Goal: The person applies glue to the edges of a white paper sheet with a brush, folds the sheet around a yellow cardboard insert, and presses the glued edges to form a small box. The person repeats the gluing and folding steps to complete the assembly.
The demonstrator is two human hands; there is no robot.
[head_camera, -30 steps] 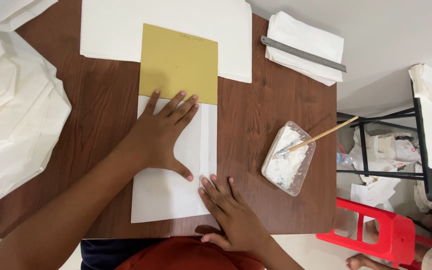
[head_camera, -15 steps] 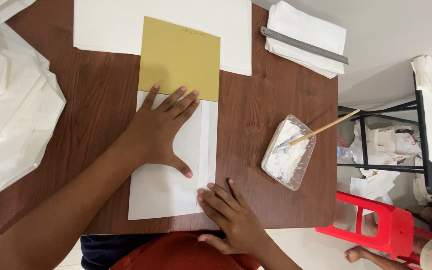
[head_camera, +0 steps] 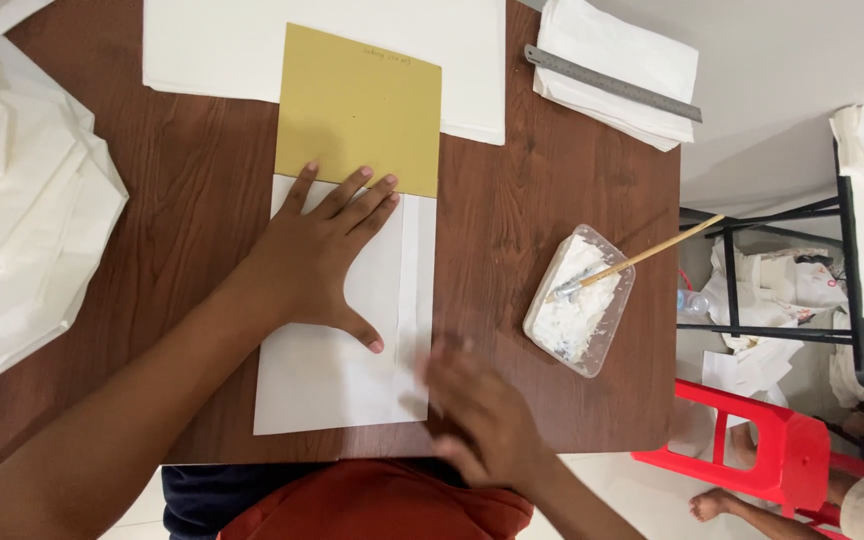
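The left hand [head_camera: 317, 260] lies flat, palm down, fingers spread, on a white sheet [head_camera: 337, 370] that rests on the brown wooden bench [head_camera: 202, 200]. The fingertips reach the sheet's upper edge, where it meets a tan card [head_camera: 362, 110]; the thumb points toward the sheet's right side. The sheet extends below and to the right of this hand, and a folded strip runs along its right edge.

The right hand [head_camera: 477, 415] is at the sheet's lower right corner, fingers touching the folded strip. It is blurred, so whether the fingers are spread or together cannot be told; it holds nothing visible.

The tan card lies partly over a larger white sheet [head_camera: 252, 50] at the far edge of the bench. To the right of the hands, apart from the sheet, stands a clear plastic tub [head_camera: 580, 300] of white paste with a brush [head_camera: 642, 255] resting in it. At the far right corner a metal ruler [head_camera: 612, 83] lies on a stack of folded white paper [head_camera: 617, 60]. White paper bags [head_camera: 22, 220] are heaped at the left. A red stool [head_camera: 762, 450] stands on the floor beside the bench.
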